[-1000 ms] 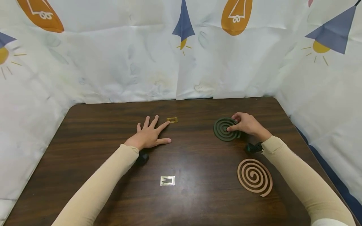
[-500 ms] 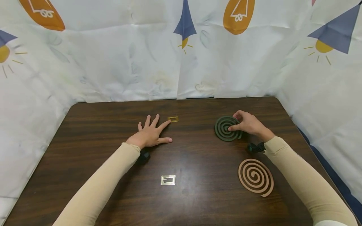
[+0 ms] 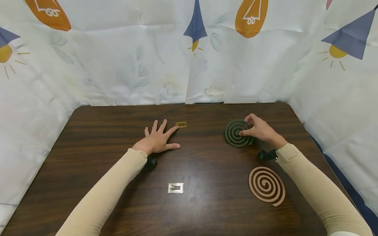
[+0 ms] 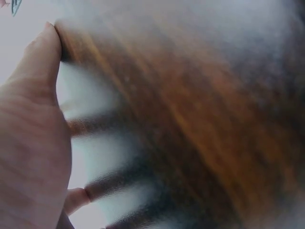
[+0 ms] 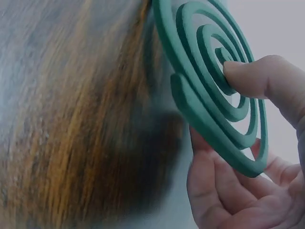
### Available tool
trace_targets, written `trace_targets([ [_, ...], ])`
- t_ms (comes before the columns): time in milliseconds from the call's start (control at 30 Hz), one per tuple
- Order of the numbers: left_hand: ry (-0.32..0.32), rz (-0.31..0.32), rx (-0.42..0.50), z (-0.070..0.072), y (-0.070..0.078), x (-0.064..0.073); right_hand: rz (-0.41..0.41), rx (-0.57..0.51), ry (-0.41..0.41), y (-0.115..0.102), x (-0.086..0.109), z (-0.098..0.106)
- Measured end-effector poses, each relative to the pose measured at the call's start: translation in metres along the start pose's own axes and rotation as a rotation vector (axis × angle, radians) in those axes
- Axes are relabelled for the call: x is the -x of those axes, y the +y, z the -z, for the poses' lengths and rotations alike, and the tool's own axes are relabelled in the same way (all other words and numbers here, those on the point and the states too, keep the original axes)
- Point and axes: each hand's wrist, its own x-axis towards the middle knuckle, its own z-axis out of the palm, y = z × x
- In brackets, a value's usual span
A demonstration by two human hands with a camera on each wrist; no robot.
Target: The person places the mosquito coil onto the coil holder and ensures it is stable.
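My right hand [image 3: 260, 130] holds a green mosquito coil [image 3: 231, 134] at the right rear of the table. In the right wrist view the thumb presses near the centre of the coil [image 5: 205, 114], with other fingers behind it, and the coil is held off the tabletop. My left hand [image 3: 155, 140] lies on the table with its fingers spread. Its index fingertip is at a small gold-coloured metal stand [image 3: 185, 124], touching or very close to it. The left wrist view shows the palm side [image 4: 33, 143] and blurred wood.
A tan mosquito coil [image 3: 252, 182] lies flat at the right, near my right forearm. A small silver metal stand [image 3: 169, 188] with a cut-out lies at the front middle of the brown wooden table [image 3: 97, 137]. White patterned cloth [image 3: 118, 65] hangs behind and at both sides.
My right hand and the green coil have shifted very slightly farther back. The left hand keeps its place by the gold stand. The head view has drifted a little.
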Motion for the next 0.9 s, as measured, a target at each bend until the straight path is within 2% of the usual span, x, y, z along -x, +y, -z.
trace_targets([
  [533, -0.013, 0.002, 0.003, 0.0004, -0.0007, -0.0003, 0.024, -0.251, -0.013, -0.0029, 0.0010, -0.0028],
  [900, -0.009, 0.007, 0.002, -0.0002, -0.0007, -0.0001, -0.013, -0.262, -0.024, -0.0042, 0.0009, -0.0031],
])
